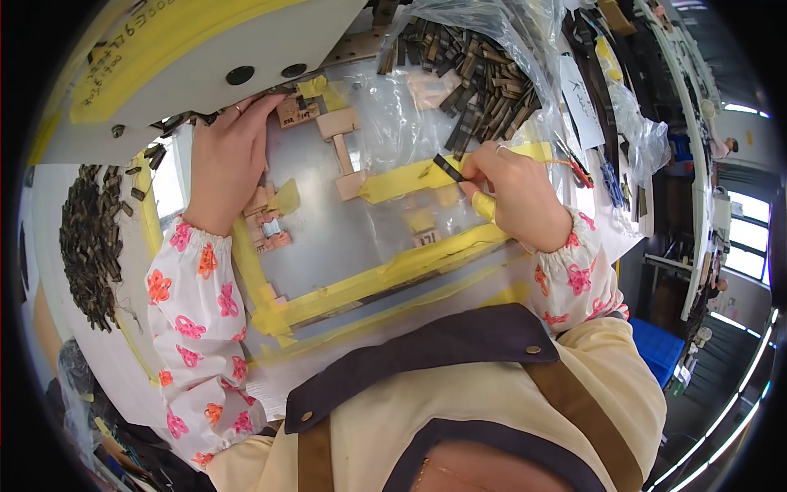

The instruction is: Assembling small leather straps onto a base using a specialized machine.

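My right hand (518, 195) pinches a small dark strip (448, 168) between thumb and fingertips, above the taped work plate (316, 254). Yellow tape wraps one of its fingers. On the left, my left hand (227, 156) reaches up to the underside of a pale machine head (221, 49). Its fingers are drawn together, their tips partly hidden there, so whatever they grip cannot be made out. Beyond my right hand lies a heap of similar dark strips (492, 94) on clear plastic. Pinkish-tan blocks (338, 123) are taped to the plate near my left hand.
A pile of small dark pieces (90, 246) covers the table's left side. Yellow tape (385, 266) edges the plate. Red-handled pliers or snips (580, 174) lie to the right, near a crumpled clear bag (639, 123). A blue bin (657, 351) stands below at the right.
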Motion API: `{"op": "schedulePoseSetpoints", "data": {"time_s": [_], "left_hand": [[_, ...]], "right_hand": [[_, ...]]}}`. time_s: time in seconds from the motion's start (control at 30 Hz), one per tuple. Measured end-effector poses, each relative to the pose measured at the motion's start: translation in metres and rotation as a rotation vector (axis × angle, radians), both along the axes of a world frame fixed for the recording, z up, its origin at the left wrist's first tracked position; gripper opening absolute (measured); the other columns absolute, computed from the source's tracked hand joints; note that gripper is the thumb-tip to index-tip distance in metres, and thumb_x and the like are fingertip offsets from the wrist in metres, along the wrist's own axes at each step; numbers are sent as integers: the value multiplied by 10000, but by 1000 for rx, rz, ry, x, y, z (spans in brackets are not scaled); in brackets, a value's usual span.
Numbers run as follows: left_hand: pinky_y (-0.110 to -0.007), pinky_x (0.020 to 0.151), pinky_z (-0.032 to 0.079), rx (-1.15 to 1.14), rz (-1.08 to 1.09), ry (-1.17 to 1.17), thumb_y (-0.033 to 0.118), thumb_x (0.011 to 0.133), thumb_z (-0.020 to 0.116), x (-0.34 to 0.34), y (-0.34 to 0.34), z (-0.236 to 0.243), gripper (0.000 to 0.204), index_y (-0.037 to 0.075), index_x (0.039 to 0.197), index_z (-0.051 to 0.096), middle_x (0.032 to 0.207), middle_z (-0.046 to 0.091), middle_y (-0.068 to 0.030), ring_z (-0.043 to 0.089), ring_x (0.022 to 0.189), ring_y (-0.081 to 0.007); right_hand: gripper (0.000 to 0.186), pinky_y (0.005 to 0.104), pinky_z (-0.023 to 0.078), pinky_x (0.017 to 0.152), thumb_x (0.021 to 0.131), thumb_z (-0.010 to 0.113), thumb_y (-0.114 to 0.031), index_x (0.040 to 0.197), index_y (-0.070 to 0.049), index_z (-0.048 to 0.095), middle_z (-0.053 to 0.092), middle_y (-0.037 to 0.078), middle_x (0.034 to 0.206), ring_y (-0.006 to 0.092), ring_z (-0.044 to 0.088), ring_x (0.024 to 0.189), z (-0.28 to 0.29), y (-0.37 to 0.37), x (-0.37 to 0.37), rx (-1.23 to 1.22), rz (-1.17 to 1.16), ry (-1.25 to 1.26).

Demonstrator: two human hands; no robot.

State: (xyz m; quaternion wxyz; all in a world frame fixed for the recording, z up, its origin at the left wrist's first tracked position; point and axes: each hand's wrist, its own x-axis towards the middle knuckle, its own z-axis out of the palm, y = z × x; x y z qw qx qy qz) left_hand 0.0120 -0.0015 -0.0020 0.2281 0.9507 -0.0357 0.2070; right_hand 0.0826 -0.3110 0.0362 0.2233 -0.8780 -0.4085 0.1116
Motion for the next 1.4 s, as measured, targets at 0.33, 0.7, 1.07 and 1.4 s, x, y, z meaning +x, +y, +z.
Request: {"op": "schedulePoseSetpoints", "data": {"time_s": [0.33,0.7,1.07,1.4], "left_hand": [[-354,631,442,160,28,-157,33,798,541,-4,1,-4,219,63,1007,600,813,634,-81,574,696,-280],[-249,544,421,-524,-60,267,59,903,472,-12,4,11,186,6,1051,572,787,575,-57,499,590,-101],[-270,576,423,-198,-32,131,112,926,442,-10,1,7,197,23,1009,597,719,573,-86,530,600,-152],[-351,546,433,57,-12,-7,22,756,546,-7,-2,8,222,107,947,619,703,590,-58,555,593,-264]], "right_hand": [[192,392,445,600,716,616,-18,863,-15,491,533,142,770,329,564,703,-1,2,-11,-61,46,-104],[159,352,445,549,710,647,-34,804,-26,518,552,123,667,281,577,619,27,43,7,251,106,6],[133,347,446,606,691,598,5,821,-8,573,566,125,730,291,546,662,-22,114,55,430,323,-11],[191,289,477,606,668,580,57,841,2,640,602,97,779,235,592,661,-33,115,73,494,396,-86]]}}
